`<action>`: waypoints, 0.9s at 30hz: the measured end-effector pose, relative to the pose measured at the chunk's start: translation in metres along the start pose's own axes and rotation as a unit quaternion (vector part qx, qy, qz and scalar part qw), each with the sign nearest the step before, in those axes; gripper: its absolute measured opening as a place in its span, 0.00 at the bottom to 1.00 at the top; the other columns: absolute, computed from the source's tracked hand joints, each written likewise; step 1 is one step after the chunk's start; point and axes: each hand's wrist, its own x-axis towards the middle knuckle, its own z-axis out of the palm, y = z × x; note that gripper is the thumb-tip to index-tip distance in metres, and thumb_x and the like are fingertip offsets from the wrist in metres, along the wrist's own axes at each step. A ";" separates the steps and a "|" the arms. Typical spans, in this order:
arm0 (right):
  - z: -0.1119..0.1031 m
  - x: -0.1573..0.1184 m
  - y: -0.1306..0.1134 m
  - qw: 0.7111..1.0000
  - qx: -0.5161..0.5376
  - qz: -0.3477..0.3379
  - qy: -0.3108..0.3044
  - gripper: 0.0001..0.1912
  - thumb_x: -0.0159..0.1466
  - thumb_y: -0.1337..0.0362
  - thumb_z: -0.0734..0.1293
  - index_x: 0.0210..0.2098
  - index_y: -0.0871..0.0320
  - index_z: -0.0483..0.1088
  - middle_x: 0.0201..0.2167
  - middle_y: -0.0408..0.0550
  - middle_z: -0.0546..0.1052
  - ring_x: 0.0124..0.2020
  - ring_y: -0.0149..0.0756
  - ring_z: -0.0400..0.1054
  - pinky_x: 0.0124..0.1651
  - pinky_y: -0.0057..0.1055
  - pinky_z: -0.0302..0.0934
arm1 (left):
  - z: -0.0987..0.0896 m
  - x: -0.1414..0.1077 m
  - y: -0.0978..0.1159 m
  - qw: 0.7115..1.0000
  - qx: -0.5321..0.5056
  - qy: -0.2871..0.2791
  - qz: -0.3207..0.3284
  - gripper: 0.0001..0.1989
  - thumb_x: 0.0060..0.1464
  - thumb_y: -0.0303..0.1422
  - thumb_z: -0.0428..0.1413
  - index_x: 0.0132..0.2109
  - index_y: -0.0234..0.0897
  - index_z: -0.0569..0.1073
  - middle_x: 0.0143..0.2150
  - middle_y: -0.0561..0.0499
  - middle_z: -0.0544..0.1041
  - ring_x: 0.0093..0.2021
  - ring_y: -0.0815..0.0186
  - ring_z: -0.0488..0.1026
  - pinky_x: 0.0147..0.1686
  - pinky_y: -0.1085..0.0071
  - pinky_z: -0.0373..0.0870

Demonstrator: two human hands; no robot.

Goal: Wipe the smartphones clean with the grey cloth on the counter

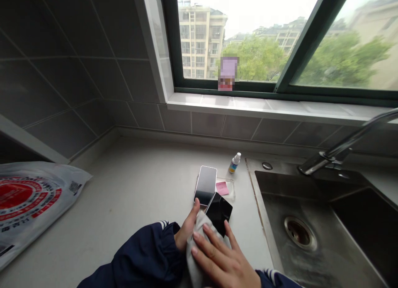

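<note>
A black phone [219, 211] is tilted above the counter, its lower part covered by a light grey cloth [195, 259]. My left hand [187, 228] holds the phone and cloth from the left side, thumb pointing up; its other fingers are hidden. Over the cloth and the phone's lower edge lies my right hand [217, 255], its fingers stretched and pressing on the cloth. Just behind, a second phone [206, 184] with a pale frame rests on the counter beside a clear case [231, 189] and a pink paper [222, 188]. A small white spray bottle [234, 163] stands behind them.
To the right is a steel sink [270, 213] with a chrome faucet [320, 161]. A plastic bag with red print [37, 196] lies at the left on the white counter [139, 188]. Tiled wall and a window sill [255, 107] bound the back.
</note>
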 end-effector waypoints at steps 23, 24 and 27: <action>0.000 -0.019 0.018 0.963 -0.011 0.239 -0.122 0.31 0.69 0.61 0.58 0.69 0.57 0.46 0.67 0.50 0.54 0.67 0.47 0.50 0.67 0.59 0.28 | 0.000 0.001 0.002 0.986 0.085 -0.105 0.103 0.39 0.59 0.55 0.39 0.64 0.28 0.61 0.56 0.36 0.72 0.60 0.52 0.66 0.65 0.60 0.46; 0.000 -0.019 0.018 0.962 -0.010 0.245 -0.122 0.31 0.69 0.61 0.57 0.69 0.57 0.45 0.67 0.50 0.54 0.67 0.48 0.50 0.67 0.59 0.32 | -0.001 0.002 0.002 0.985 0.085 -0.109 0.105 0.39 0.60 0.55 0.38 0.64 0.28 0.61 0.57 0.37 0.72 0.61 0.52 0.65 0.65 0.60 0.45; 0.000 -0.018 0.018 0.958 -0.015 0.258 -0.127 0.31 0.70 0.61 0.57 0.69 0.57 0.44 0.67 0.51 0.54 0.66 0.50 0.52 0.64 0.61 0.43 | -0.003 0.004 0.002 0.983 0.082 -0.121 0.110 0.38 0.60 0.55 0.38 0.65 0.29 0.60 0.58 0.37 0.71 0.62 0.53 0.63 0.66 0.60 0.43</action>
